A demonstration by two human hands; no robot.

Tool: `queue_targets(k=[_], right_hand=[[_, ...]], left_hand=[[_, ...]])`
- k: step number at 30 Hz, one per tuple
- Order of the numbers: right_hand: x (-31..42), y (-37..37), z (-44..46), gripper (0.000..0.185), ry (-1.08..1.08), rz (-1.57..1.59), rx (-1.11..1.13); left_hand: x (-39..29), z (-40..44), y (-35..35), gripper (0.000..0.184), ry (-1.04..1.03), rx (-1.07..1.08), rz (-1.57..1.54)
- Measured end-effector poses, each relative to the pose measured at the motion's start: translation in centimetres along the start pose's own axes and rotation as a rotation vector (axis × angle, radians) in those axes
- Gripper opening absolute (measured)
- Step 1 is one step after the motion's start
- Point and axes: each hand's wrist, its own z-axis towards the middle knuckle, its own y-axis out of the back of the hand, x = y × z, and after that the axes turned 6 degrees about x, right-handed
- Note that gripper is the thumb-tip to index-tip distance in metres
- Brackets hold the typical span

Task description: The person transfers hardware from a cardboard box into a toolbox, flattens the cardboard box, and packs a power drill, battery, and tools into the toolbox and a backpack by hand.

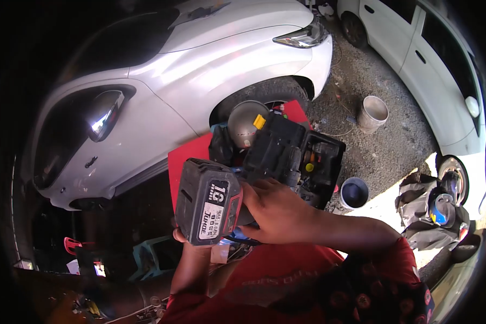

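Observation:
A dark grey battery-powered tool (208, 202) with a labelled battery block is held up close to the camera, left of centre. My left hand (181, 235) is beneath and behind the block; only a few fingertips show at its lower left edge. My right hand (272, 210) wraps round the tool's dark body just right of the battery, its fingers curled and partly hidden. Beyond the hands, an open black tool case (321, 162) lies on a red surface (191, 148), beside a round metal bowl-like object (244, 123).
A silver car (173, 102) stands along the left and top, a white car (410, 54) at the right. On the gravel are a white bucket (373, 113) and a dark-filled bucket (354, 193). A teal stool (146, 259) is lower left; crumpled dark material (418, 210) lies right.

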Motion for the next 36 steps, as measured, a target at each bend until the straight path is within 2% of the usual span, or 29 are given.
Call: queue_targets(k=[1, 3, 4, 5, 6, 9, 10, 11, 12, 13, 14, 15, 16, 17, 18, 20, 21, 22, 24, 25, 27, 28, 30, 31, 33, 34, 36], right_hand=[[-0.3, -0.6, -0.7, 0.06, 0.023, -0.053, 0.065], [-0.3, -0.8, -1.8, 0.06, 0.065, -0.104, 0.132], [-0.3, -0.6, -2.2, 0.058, -0.009, -0.064, 0.277], [-0.4, -0.3, -2.4, 0.056, -0.086, -0.025, 0.421], [-0.4, 0.0, -2.6, 0.056, -0.069, -0.026, 0.427], [-0.2, 0.9, -2.9, 0.051, -0.007, -0.075, 0.56], [0.2, 1.9, -2.7, 0.05, 0.026, -0.089, 0.6], [0.5, 2.7, -2.9, 0.053, 0.026, -0.084, 0.645], [0.8, 3.2, -2.6, 0.055, 0.084, -0.09, 0.692], [0.7, 3.4, -2.4, 0.06, 0.064, -0.086, 0.73], [1.4, 3.5, -2.6, 0.061, -0.017, -0.043, 0.659], [2.7, 3.5, -3.3, 0.049, -0.041, 0.069, 0.534], [2.9, 3.7, -3.7, 0.067, -0.094, 0.135, 0.601], [3.3, 4.0, -3.9, 0.087, -0.195, 0.175, 0.667], [2.5, 3.8, -3.7, 0.087, -0.13, 0.139, 0.705], [-0.1, 2.1, -3.7, 0.12, -0.117, 0.289, 0.861], [-2.6, 0.6, -4.0, 0.122, -0.185, 0.779, 0.939], [-2.1, 0.7, -3.3, 0.122, -0.154, 0.763, 0.968], [0.2, 1.7, -1.9, 0.129, -0.234, 1.007, 1.135], [1.8, 1.9, -1.6, 0.129, -0.207, 0.984, 1.158], [4.6, 2.0, -1.3, 0.129, -0.203, 0.961, 1.014], [5.2, 1.9, -0.9, 0.129, -0.178, 0.949, 1.03], [5.8, 1.4, -0.4, 0.117, -0.131, 0.939, 1.152], [5.7, 1.0, -0.1, 0.117, -0.123, 0.936, 1.166], [5.3, 0.0, -0.1, 0.102, -0.274, 1.085, 1.159], [5.2, -0.4, -0.2, 0.102, -0.28, 1.085, 1.17], [5.3, -1.2, -0.2, 0.088, -0.243, 0.921, 1.096]], left_hand=[[-0.2, -1.8, -0.3, 0.133, 0.032, -0.184, 0.144], [-2.9, -0.7, -3.6, 0.136, 0.381, -0.266, 0.52], [-3.7, -0.8, -3.7, 0.135, 0.483, -0.265, 0.588], [-3.9, 0.5, -5.2, 0.132, 0.338, -0.268, 0.672], [-4.6, 0.5, -6.1, 0.132, 0.324, -0.278, 0.677], [-6.1, -0.6, -8.5, 0.137, 0.532, -0.19, 1.05], [-5.8, -0.1, -9.3, 0.138, 0.505, -0.023, 1.283], [-5.4, -0.3, -10.2, 0.138, 0.49, 0.008, 1.245], [-5.2, -0.5, -11.1, 0.147, 0.427, 0.109, 1.511], [-4.1, -1.6, -11.0, 0.144, 0.39, 0.077, 1.467], [-3.4, -2.1, -10.9, 0.136, 0.284, 0.136, 1.471], [-2.7, -3.1, -12.0, 0.128, 0.305, 0.074, 1.434], [-1.2, -4.1, -12.7, 0.113, 0.282, -0.033, 1.425], [1.1, -4.6, -12.1, 0.119, 0.266, -0.101, 1.424], [2.0, -5.4, -12.0, 0.119, 0.204, -0.163, 1.44], [3.1, -6.6, -11.4, 0.117, 0.248, -0.254, 1.341], [3.5, -7.4, -11.6, 0.116, 0.145, -0.297, 1.438], [3.2, -8.1, -12.6, 0.116, 0.118, -0.332, 1.45], [2.8, -8.9, -15.4, 0.115, 0.124, -0.399, 1.523], [2.8, -9.2, -16.1, 0.115, 0.095, -0.425, 1.537], [2.8, -9.9, -17.2, 0.113, 0.12, -0.514, 1.638], [3.0, -10.4, -17.3, 0.113, 0.101, -0.536, 1.651], [3.6, -11.3, -17.7, 0.113, 0.116, -0.616, 1.711], [4.0, -11.7, -17.7, 0.113, 0.111, -0.633, 1.712], [4.9, -12.5, -19.5, 0.114, 0.138, -0.716, 1.736], [5.6, -12.7, -20.0, 0.114, 0.141, -0.727, 1.727], [6.4, -12.8, -20.9, 0.114, 0.027, -0.796, 1.873]])
